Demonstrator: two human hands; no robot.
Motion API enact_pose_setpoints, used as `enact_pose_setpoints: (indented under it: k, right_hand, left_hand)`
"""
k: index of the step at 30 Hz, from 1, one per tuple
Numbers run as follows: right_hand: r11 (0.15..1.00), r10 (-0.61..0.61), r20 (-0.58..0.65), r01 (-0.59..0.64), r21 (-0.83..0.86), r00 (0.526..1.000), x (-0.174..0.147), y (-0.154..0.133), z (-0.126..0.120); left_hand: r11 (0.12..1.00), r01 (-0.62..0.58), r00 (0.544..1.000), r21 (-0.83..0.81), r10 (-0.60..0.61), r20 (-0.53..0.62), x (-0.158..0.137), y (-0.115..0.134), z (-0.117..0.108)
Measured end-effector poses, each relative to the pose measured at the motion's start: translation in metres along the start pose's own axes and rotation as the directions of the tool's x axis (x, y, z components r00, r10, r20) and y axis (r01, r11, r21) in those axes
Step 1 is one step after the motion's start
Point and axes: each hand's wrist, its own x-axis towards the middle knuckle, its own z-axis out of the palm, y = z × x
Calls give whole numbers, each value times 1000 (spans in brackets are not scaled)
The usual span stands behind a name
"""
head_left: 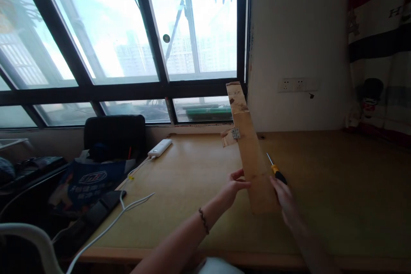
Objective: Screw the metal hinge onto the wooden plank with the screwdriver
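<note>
A long wooden board (252, 150) stands tilted above the table, its far end reaching up past the window sill. A metal hinge (236, 133) on its left edge joins it to a small wooden piece (228, 138). My left hand (236, 186) grips the board's left edge, fingers partly behind it. My right hand (282, 195) is closed at the right edge of the board. Beside its fingers is a screwdriver (278, 173) with a yellow and black handle, its shaft pointing up and left. Whether the right fingers hold the screwdriver or it lies on the table is hard to see.
A white power bank (160, 148) with a white cable (111, 224) lies on the table (346, 188) at the left. A black chair (114, 137) and a blue bag (93, 184) stand beyond the left edge. Windows and a wall with sockets (292, 84) bound the back.
</note>
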Motion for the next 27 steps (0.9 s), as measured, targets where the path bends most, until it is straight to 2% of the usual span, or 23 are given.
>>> enact_pose_setpoints:
  k: [3, 7, 9, 12, 19, 27]
  right_hand:
    - [999, 51, 7, -51, 7, 999, 2, -2, 22]
    - [971, 74, 248, -127, 202, 966, 28, -9, 48]
    - [955, 87, 317, -170, 244, 944, 39, -5, 56]
    - [950, 107, 329, -194, 245, 938, 47, 7, 59]
    - [948, 98, 344, -193, 252, 934, 43, 28, 56]
    - [944, 122, 358, -220, 245, 926, 42, 30, 55]
  left_hand:
    - [999, 52, 999, -8, -52, -2, -15, 3, -25]
    - [994, 84, 996, -64, -86, -31, -16, -2, -44]
    - [989, 111, 992, -100, -115, -43, -14, -7, -49]
    - [979, 148, 988, -137, -153, -27, -14, -11, -54]
    - [972, 166, 986, -167, -165, 21, -22, -13, -59]
    - [966, 212, 975, -148, -221, -40, -20, -14, -60]
